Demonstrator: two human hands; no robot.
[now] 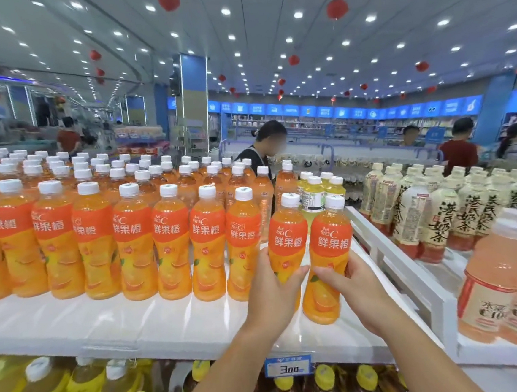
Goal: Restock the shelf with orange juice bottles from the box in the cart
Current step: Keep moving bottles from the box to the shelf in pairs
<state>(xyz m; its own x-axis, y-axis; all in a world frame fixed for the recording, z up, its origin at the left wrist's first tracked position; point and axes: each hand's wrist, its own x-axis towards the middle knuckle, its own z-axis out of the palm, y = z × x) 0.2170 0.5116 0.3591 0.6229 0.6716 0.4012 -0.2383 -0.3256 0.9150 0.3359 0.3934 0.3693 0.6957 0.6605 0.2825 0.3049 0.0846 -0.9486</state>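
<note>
Orange juice bottles point(171, 243) crowd a white supermarket shelf point(75, 321).

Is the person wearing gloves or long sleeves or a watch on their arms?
No. The left hand and the right hand are bare, with no gloves. No ring, watch or bracelet shows. The left forearm and the right forearm are bare too, with no sleeve in view as far as the picture's bottom edge.
</note>
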